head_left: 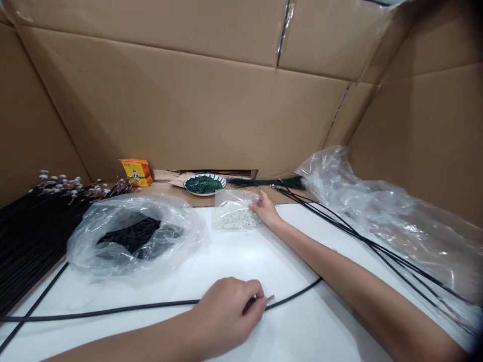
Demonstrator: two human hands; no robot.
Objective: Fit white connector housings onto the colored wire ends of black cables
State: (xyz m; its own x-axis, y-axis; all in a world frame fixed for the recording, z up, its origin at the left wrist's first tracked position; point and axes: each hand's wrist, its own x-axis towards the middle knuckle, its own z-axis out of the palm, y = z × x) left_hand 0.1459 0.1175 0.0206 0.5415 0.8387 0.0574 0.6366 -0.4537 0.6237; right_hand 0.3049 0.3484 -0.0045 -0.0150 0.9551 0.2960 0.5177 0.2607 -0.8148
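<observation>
My left hand [233,312], near the front of the white table, is closed in a pinch on a black cable; thin bare wires [270,298] stick out past its fingertips. A black cable [113,311] runs in from the left to this hand, and a cable length [294,295] shows on its other side; whether they are one piece I cannot tell. Farther back, my right hand [265,208] reaches to the right side of a clear plastic bag [236,217] of small white pieces. Its thumb and forefinger are apart, touching the bag; some fingers are hidden.
A plastic bag [88,241] with black pieces lies at left, beside dark stems with white-tipped ends [60,186]. Behind are an orange-yellow box [136,172], a plate of green bits [205,184] and dark green ties [267,182]. Black cables [350,231] and plastic wrap [396,211] lie right. Cardboard walls [188,100] surround the table.
</observation>
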